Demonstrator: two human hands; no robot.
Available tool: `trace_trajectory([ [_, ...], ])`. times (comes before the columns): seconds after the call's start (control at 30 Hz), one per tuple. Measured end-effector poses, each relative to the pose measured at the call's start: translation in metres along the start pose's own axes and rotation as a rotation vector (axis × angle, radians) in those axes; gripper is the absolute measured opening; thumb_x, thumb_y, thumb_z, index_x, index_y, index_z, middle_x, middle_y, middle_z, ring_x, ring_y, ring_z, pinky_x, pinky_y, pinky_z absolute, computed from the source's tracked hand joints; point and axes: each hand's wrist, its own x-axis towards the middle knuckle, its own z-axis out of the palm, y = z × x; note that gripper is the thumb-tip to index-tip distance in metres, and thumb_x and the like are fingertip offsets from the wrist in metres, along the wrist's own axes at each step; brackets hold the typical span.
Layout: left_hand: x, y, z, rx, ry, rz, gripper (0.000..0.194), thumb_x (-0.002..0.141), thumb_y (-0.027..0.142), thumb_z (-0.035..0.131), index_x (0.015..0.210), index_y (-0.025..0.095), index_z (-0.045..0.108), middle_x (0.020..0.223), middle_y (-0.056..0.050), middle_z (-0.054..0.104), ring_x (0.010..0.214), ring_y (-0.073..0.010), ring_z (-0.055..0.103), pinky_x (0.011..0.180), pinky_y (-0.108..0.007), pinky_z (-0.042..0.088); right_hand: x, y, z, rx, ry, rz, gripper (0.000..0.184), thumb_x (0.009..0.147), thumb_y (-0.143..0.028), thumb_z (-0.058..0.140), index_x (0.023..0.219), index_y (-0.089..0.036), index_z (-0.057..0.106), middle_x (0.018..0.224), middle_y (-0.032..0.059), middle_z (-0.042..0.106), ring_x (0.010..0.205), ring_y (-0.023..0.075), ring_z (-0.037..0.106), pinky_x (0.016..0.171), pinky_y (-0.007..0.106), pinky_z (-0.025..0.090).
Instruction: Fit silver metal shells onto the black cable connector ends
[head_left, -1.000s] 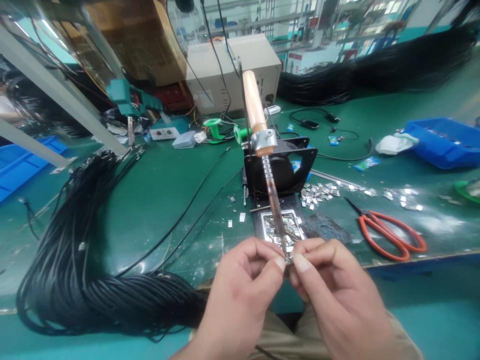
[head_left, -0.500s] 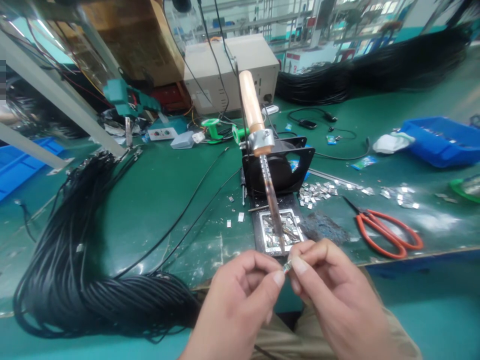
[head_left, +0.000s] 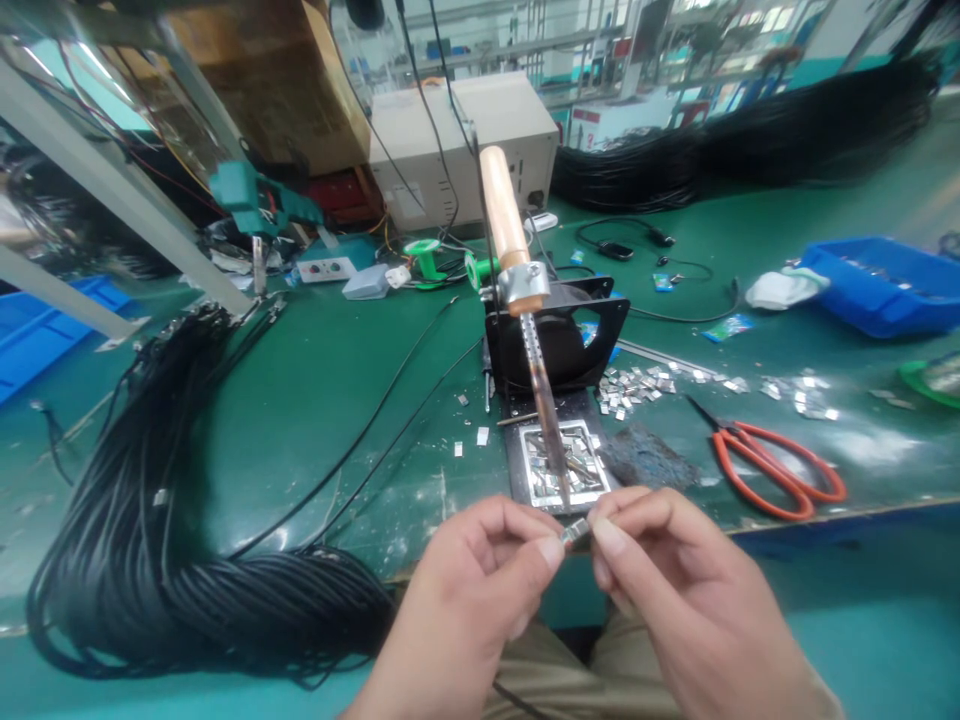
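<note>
Between my two hands is a small silvery metal connector (head_left: pixel 575 532), held just in front of the bench edge. My left hand (head_left: pixel 480 580) pinches its left end between thumb and index finger. At its right end, my right hand (head_left: pixel 667 570) closes thumb and fingertips on it. A thin black cable (head_left: pixel 517 700) runs below my left hand; whether it joins the connector is hidden. Right behind the connector, the tip of a wooden-handled soldering iron (head_left: pixel 551 430) points down over a small white-rimmed tray (head_left: pixel 527 470) of metal bits.
Orange-handled scissors (head_left: pixel 780 470) lie at the right, near a dark scouring pad (head_left: pixel 649 457) and scattered metal shells (head_left: pixel 634 385). A black fan-like frame (head_left: pixel 555 350) stands behind the tray. Bundled black cable (head_left: pixel 150 520) fills the left; a blue bin (head_left: pixel 885 290) sits far right.
My hands have drawn slightly apart, the right one moving a little to the right. More of the metal connector now shows between the fingertips.
</note>
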Motion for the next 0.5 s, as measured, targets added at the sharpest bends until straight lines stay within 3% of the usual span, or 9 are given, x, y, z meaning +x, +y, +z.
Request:
trace_trajectory([
  [0.3, 0.003, 0.001, -0.001, -0.044, -0.012, 0.012, 0.027, 0.085, 0.036, 0.082, 0.079, 0.016, 0.066, 0.053, 0.009, 0.048, 0.048, -0.0059, 0.028, 0.049, -0.023, 0.018, -0.011, 0.002, -0.013, -0.220, 0.013, -0.101, 0.016, 0.096, -0.022, 0.072, 0.081, -0.028, 0.068, 0.092, -0.0023, 0.070, 0.086, 0.0123, 0.070, 0.074, 0.016, 0.057],
  [0.5, 0.002, 0.002, 0.002, -0.016, 0.012, 0.019, 0.029, 0.084, 0.038, 0.082, 0.080, 0.016, 0.064, 0.053, 0.010, 0.047, 0.049, -0.0065, 0.028, 0.048, -0.022, 0.019, -0.010, 0.002, -0.012, -0.353, 0.015, -0.211, 0.014, 0.092, -0.019, 0.074, 0.082, -0.028, 0.070, 0.101, -0.0016, 0.075, 0.088, 0.0134, 0.076, 0.077, 0.018, 0.061],
])
